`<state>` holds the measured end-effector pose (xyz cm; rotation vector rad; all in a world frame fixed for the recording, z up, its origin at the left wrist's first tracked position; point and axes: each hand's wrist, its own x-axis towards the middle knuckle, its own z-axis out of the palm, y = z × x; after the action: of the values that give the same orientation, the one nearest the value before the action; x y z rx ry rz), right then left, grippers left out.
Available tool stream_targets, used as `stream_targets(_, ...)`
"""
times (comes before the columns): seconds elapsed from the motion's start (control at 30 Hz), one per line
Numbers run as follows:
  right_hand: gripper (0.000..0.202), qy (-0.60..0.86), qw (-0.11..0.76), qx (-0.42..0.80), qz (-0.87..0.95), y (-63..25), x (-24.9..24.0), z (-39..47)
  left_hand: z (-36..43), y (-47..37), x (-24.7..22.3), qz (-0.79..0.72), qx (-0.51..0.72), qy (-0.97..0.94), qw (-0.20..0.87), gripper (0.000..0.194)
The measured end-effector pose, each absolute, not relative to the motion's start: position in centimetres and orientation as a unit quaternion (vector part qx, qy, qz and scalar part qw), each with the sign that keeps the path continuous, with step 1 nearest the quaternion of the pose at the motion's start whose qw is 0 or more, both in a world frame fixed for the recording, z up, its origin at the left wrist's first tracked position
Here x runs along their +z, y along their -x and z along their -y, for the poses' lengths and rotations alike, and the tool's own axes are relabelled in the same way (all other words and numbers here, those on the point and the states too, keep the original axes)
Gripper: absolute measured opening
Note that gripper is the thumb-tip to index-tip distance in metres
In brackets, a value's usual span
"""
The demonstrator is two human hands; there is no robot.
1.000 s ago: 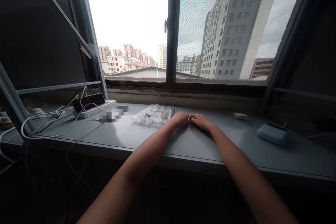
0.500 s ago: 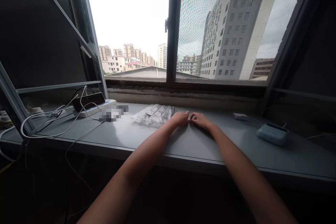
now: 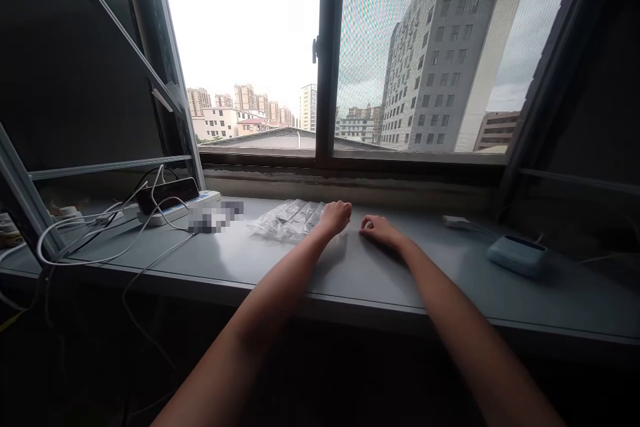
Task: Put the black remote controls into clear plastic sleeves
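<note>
My left hand (image 3: 337, 217) is closed, its fingers curled, just off the right edge of some crumpled clear plastic bags (image 3: 287, 219). Whatever its fingers may hold is hidden. To the right, my right hand (image 3: 379, 229) rests low over the grey tabletop (image 3: 370, 273), thumb and forefinger bent together into a ring. Anything in that pinch is too small or too hidden to make out. A gap of bare tabletop separates the two hands.
A pale blue box-shaped device (image 3: 518, 255) with a cord lies at right, near a white plug (image 3: 455, 221). On the left are a phone (image 3: 167, 195), a white power strip (image 3: 209, 199) and tangled cables. A metal frame post (image 3: 175, 73) stands there; a window (image 3: 327, 60) is behind.
My left hand has moved left and slightly up, away from my right hand, and its fingers have curled in. My right hand has stayed nearly where it was.
</note>
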<state>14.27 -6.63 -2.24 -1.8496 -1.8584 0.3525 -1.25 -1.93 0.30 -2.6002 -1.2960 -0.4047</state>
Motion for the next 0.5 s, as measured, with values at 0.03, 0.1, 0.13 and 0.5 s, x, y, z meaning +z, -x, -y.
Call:
stream_targets(0.03,0.007,0.677,0.246,0.129,0.681,-14.2,-2.2,6.7,1.7,1.4,0.3,0.446,-0.139,0.878,0.103,0.015)
stream_targets(0.1,0.008,0.675,0.245,0.132,0.683,-14.2,-2.2,6.7,1.4,1.6,0.3,0.459,-0.145,0.871,0.099,0.015)
stream_targets(0.13,0.009,0.674,0.244,0.135,0.684,-14.2,-2.2,6.7,1.2,1.8,0.3,0.466,-0.151,0.866,0.098,0.016)
stream_targets(0.5,0.011,0.672,0.240,0.141,0.686,-14.5,-2.3,6.6,-0.2,3.2,-0.3,0.554,-0.205,0.791,0.161,0.032)
